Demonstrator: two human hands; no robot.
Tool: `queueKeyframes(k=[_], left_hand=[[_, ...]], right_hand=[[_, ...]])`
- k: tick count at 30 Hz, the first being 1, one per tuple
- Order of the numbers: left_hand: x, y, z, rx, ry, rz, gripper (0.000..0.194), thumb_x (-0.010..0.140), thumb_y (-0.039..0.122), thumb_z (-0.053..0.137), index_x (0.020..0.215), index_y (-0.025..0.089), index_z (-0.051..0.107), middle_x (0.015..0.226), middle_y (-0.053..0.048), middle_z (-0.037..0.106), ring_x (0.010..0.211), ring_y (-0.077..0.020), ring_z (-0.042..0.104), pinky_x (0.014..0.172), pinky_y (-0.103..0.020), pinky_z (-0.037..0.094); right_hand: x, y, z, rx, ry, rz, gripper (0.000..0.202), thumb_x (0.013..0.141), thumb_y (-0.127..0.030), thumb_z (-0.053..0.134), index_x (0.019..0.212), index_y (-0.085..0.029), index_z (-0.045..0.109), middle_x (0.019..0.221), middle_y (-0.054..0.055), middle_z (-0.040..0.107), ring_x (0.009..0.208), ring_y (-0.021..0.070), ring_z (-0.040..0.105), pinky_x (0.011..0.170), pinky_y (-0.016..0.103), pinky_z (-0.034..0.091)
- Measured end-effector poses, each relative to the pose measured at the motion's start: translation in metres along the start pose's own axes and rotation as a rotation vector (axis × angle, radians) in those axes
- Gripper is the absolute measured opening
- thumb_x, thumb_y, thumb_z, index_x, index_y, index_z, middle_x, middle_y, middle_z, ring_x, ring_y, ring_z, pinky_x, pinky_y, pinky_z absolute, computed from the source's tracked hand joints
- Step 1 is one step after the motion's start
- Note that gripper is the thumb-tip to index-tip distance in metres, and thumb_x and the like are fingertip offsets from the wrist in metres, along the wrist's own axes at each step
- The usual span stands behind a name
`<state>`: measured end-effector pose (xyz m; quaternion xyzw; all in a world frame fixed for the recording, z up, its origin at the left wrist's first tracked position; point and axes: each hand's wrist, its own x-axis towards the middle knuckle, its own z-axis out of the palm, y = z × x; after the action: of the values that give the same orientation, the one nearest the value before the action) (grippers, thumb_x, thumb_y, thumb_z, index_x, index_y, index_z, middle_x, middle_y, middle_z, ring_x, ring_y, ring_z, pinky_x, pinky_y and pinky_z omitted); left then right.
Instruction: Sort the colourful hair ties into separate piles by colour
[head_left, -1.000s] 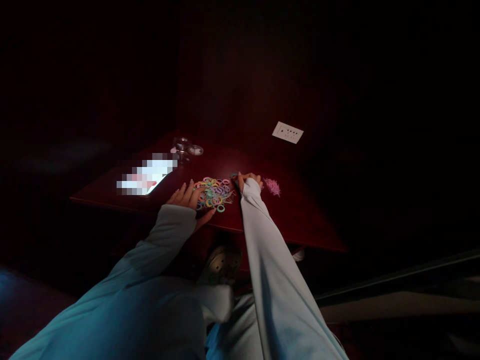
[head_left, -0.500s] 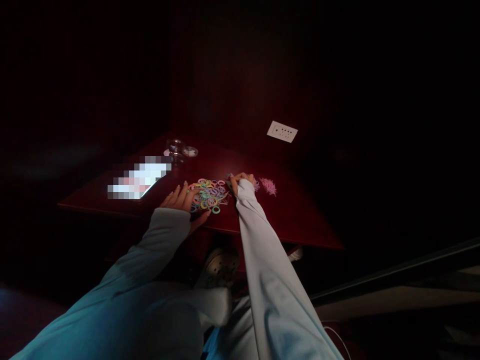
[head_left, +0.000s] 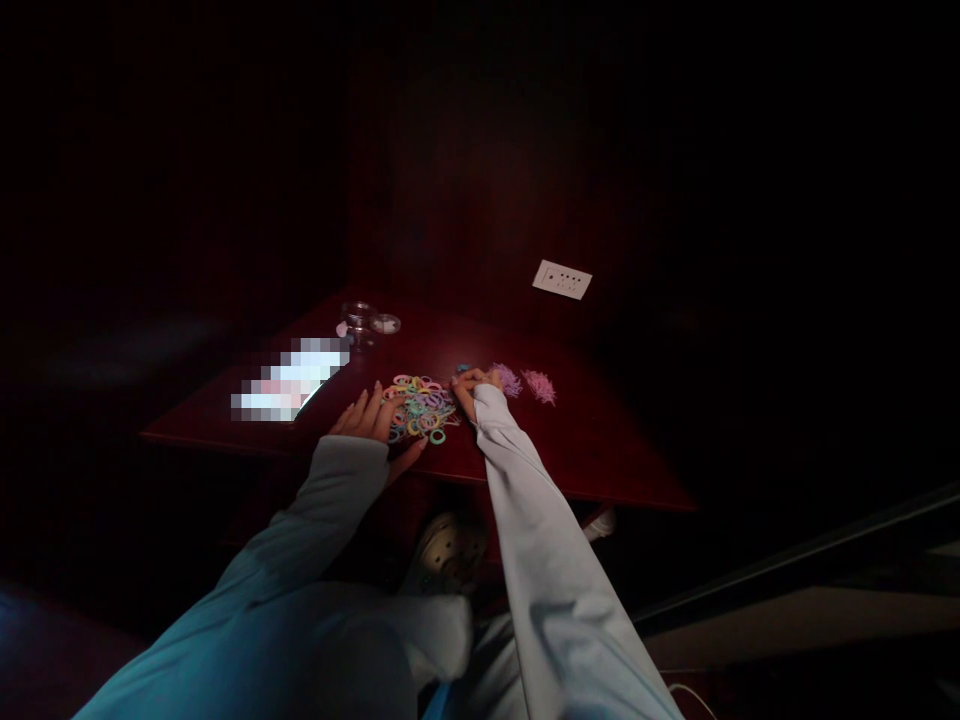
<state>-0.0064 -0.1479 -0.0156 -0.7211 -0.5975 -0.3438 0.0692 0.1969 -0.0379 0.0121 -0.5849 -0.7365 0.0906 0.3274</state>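
Note:
A loose heap of pastel hair ties (head_left: 421,405), thicker rings mixed with thin elastic bands, lies near the table's front edge. My left hand (head_left: 369,418) rests against the heap's left side, fingers apart and thumb stretched along its front. At the heap's right edge is my right hand (head_left: 478,387), its fingers reaching left with nothing visible in them; its fingertips are small and dim. Just behind those fingers sits a small teal clump of bands (head_left: 463,368). A purple pile of bands (head_left: 508,380) lies right of that hand, and a pink pile of bands (head_left: 539,387) lies farther right.
A lit, pixelated screen (head_left: 296,380) lies on the left of the dark red table (head_left: 585,450). Behind it stands a clear jar (head_left: 358,322), with a round lid (head_left: 386,324) beside it. A white socket plate (head_left: 562,280) is on the back wall.
My right hand has shifted slightly left, away from the teal clump towards the heap, leaving the clump and purple pile more visible. My left hand keeps its place. The whole view has shifted slightly.

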Motion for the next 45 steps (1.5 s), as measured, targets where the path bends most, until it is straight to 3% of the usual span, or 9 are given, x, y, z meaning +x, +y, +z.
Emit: queueKeyframes(k=[4,9,16,26,30,36,40,42,45], left_hand=[[0.000,-0.002,0.004,-0.009,0.001,0.007,0.074,0.089,0.055,0.060,0.148,0.010,0.057,0.162,-0.026,0.051,0.146,-0.0453,0.054,0.118,-0.055,0.044],[-0.002,-0.002,0.005,0.001,0.030,0.015,0.071,0.091,0.056,0.058,0.146,0.012,0.059,0.162,-0.025,0.051,0.146,-0.0429,0.055,0.118,-0.053,0.046],[-0.002,-0.003,0.001,0.009,0.007,0.011,0.070,0.092,0.058,0.059,0.148,0.016,0.059,0.165,-0.021,0.049,0.148,-0.0404,0.054,0.120,-0.050,0.044],[0.000,-0.002,-0.008,0.001,-0.053,0.018,0.074,0.091,0.059,0.059,0.151,0.015,0.058,0.166,-0.021,0.047,0.148,-0.0405,0.053,0.120,-0.050,0.044],[-0.001,-0.002,-0.008,0.005,-0.038,0.025,0.076,0.089,0.060,0.062,0.151,0.015,0.057,0.166,-0.021,0.048,0.148,-0.0405,0.053,0.120,-0.050,0.044],[-0.001,-0.002,-0.011,-0.005,-0.051,0.019,0.072,0.092,0.058,0.059,0.150,0.017,0.058,0.166,-0.020,0.048,0.148,-0.0398,0.053,0.120,-0.050,0.044],[0.000,-0.001,-0.012,-0.018,-0.061,0.012,0.071,0.092,0.057,0.060,0.150,0.015,0.058,0.166,-0.022,0.047,0.148,-0.0414,0.053,0.120,-0.051,0.044],[0.000,0.000,-0.011,-0.022,-0.050,0.007,0.071,0.092,0.056,0.059,0.149,0.014,0.058,0.166,-0.023,0.046,0.148,-0.0424,0.052,0.121,-0.052,0.043],[-0.001,0.000,-0.008,-0.028,-0.030,0.013,0.073,0.089,0.058,0.061,0.149,0.016,0.058,0.166,-0.022,0.047,0.149,-0.0425,0.052,0.122,-0.054,0.042]], right_hand=[[-0.006,0.004,-0.004,0.034,0.068,0.043,0.029,0.102,-0.042,0.064,0.090,-0.028,0.087,0.102,0.005,0.072,0.112,0.0247,0.053,0.104,0.040,0.037],[-0.018,0.012,-0.013,0.139,-0.030,-0.144,0.023,0.095,-0.045,0.075,0.111,-0.033,0.086,0.106,0.006,0.074,0.112,0.0246,0.055,0.103,0.039,0.040],[-0.021,0.018,-0.019,0.221,-0.081,-0.163,0.015,0.092,-0.044,0.080,0.099,-0.033,0.088,0.108,0.006,0.076,0.117,0.0249,0.058,0.108,0.041,0.040],[-0.019,0.021,-0.016,0.212,-0.129,-0.220,0.019,0.091,-0.051,0.080,0.093,-0.034,0.089,0.107,0.006,0.077,0.110,0.0235,0.059,0.101,0.039,0.043],[-0.015,0.022,-0.014,0.231,-0.114,-0.212,0.019,0.087,-0.050,0.084,0.084,-0.031,0.088,0.102,0.006,0.078,0.109,0.0242,0.061,0.102,0.041,0.043],[-0.012,0.022,-0.017,0.316,-0.063,-0.185,0.018,0.086,-0.046,0.084,0.087,-0.028,0.087,0.101,0.005,0.079,0.105,0.0222,0.068,0.108,0.041,0.041],[-0.014,0.016,-0.019,0.392,-0.106,-0.068,0.036,0.080,-0.060,0.083,0.082,-0.024,0.085,0.082,0.003,0.076,0.080,0.0180,0.063,0.085,0.034,0.046],[-0.017,0.012,-0.020,0.446,-0.137,0.015,0.043,0.076,-0.065,0.083,0.082,-0.023,0.085,0.070,0.001,0.069,0.066,0.0150,0.055,0.069,0.031,0.042],[-0.021,0.006,-0.022,0.514,-0.152,0.088,0.048,0.072,-0.067,0.083,0.083,-0.021,0.084,0.060,-0.001,0.062,0.059,0.0124,0.046,0.058,0.028,0.035]])
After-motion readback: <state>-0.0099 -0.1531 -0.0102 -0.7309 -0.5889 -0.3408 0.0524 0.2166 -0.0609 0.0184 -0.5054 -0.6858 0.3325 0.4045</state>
